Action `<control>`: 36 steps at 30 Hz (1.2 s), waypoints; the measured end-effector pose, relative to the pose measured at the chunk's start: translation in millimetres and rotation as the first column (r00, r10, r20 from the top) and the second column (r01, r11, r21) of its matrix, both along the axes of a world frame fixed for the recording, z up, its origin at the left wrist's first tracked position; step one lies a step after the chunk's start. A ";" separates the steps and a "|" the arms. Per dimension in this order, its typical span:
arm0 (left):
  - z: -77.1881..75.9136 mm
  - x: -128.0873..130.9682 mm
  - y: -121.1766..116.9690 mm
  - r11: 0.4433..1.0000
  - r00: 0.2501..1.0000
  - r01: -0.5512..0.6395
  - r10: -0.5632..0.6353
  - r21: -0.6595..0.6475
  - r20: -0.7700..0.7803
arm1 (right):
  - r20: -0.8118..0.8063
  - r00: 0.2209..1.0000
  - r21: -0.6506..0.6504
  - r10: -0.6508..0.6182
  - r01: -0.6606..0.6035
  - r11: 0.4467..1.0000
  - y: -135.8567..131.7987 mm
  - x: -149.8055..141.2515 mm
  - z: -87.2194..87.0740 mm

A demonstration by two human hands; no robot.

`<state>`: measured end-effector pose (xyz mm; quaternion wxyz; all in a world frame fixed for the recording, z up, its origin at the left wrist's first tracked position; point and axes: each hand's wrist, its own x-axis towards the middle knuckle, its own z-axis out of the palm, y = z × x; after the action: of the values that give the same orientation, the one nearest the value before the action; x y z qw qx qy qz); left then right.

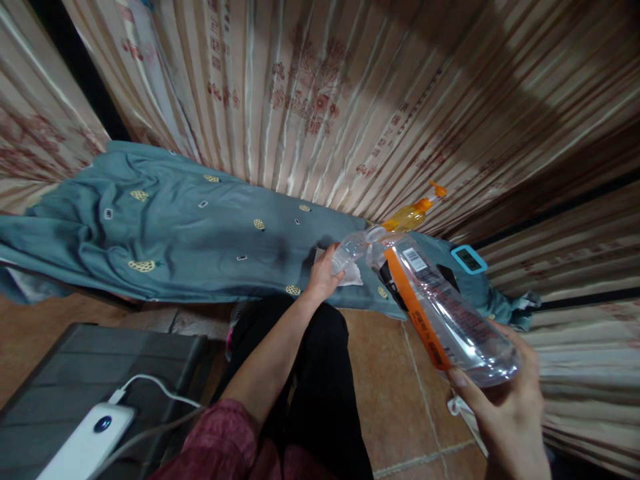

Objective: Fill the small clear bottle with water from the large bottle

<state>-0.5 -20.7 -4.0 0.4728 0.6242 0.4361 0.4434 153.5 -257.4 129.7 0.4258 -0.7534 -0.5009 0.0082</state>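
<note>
My right hand (515,400) grips the base of a large clear plastic bottle (450,313) with an orange and black label, tilted so its neck points up and left, away from me. My left hand (324,275) is closed around the end of a smaller clear bottle (353,247). The necks of the two bottles come together over the cloth; whether they touch, I cannot tell. A white tissue (351,275) lies beneath my left hand. Just beyond the bottles is a yellow bottle with an orange pump top (407,217).
A blue-green cloth with pineapple prints (200,233) covers the long surface against patterned curtains (310,87). At its right lies a blue-rimmed digital display (469,259), beside a dark object partly hidden by the large bottle. A white power bank (87,440) with a cable rests on a grey stool (160,360).
</note>
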 end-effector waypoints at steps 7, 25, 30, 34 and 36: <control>-0.2 -0.5 0.4 1.000 1.000 -0.003 0.003 0.008 0.015 | -0.005 1.000 0.018 -0.007 0.007 1.000 1.9 -2.9 3.0; 0.5 -0.3 -0.1 1.000 1.000 0.010 -0.010 0.004 -0.001 | -0.011 1.000 0.003 -0.027 0.027 1.000 2.2 -4.1 4.2; 0.7 -0.1 0.0 1.000 1.000 0.010 -0.010 -0.007 -0.008 | 0.026 0.999 0.012 -0.028 0.027 1.000 2.8 -5.9 5.2; 0.1 0.2 0.2 1.000 1.000 0.002 -0.002 -0.003 0.002 | 0.017 1.000 0.020 -0.015 0.014 1.000 3.3 -6.9 5.3; 0.0 0.2 0.1 1.000 1.000 -0.001 0.001 0.000 -0.001 | 0.010 1.000 0.025 -0.013 0.013 1.000 3.4 -6.9 5.8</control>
<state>-0.3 -20.6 -4.0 0.4724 0.6241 0.4367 0.4435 146.5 -254.0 135.5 0.4327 -0.7513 -0.4982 -0.0049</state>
